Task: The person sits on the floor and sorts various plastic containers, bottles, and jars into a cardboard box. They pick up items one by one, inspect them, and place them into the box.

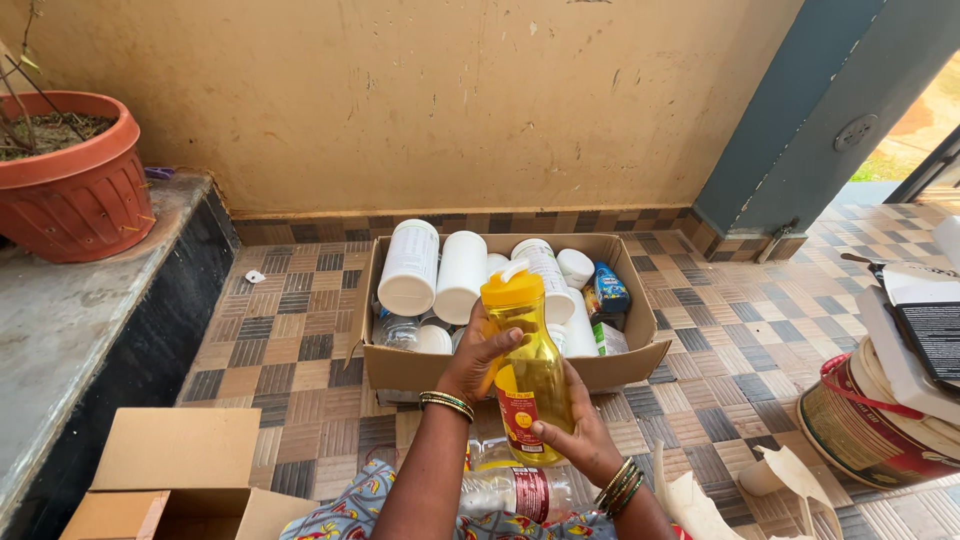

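I hold a yellow plastic bottle (528,368) with a yellow flip cap upright in front of me. My left hand (478,352) wraps its upper body from the left. My right hand (575,432) grips its lower part near the red label. Just behind the bottle stands an open cardboard box (400,366) holding several white jars and smaller bottles laid on their sides. A clear bottle with a red label (520,491) lies on my lap below my hands.
A terracotta pot (72,178) stands on a stone ledge (60,320) at left. Another open cardboard box (170,470) sits at bottom left. A tin bucket (860,425) with stacked items stands at right, with torn paper (700,500) beside it. The floor is tiled.
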